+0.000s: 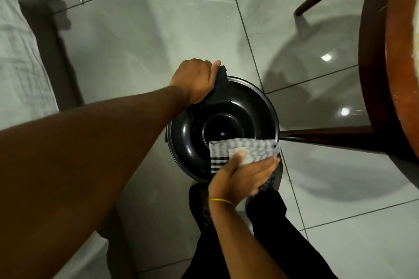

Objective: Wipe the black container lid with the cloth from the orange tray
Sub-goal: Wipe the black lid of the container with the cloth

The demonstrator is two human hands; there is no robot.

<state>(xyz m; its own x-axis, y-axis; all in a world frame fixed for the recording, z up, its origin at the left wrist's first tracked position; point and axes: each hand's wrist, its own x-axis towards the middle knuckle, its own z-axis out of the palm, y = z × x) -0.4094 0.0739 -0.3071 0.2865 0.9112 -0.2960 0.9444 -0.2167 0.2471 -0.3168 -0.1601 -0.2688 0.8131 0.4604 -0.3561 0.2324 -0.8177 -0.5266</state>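
A round black container lid (226, 108) is held in the air above the tiled floor, its glossy hollow side facing me. My left hand (197, 81) grips the lid by the black tab at its upper left edge. My right hand (242, 176), with a yellow band on the wrist, presses a grey and white checked cloth (247, 148) against the lid's lower right rim. The cloth covers part of the rim and the inner surface there. The orange tray is not in view.
A round wooden table (385, 63) with dark legs stands at the right, one leg (328, 135) running just behind the lid. A bed with pale checked bedding (20, 52) fills the left. My dark trousers and shoes show below, on grey floor tiles (147, 36).
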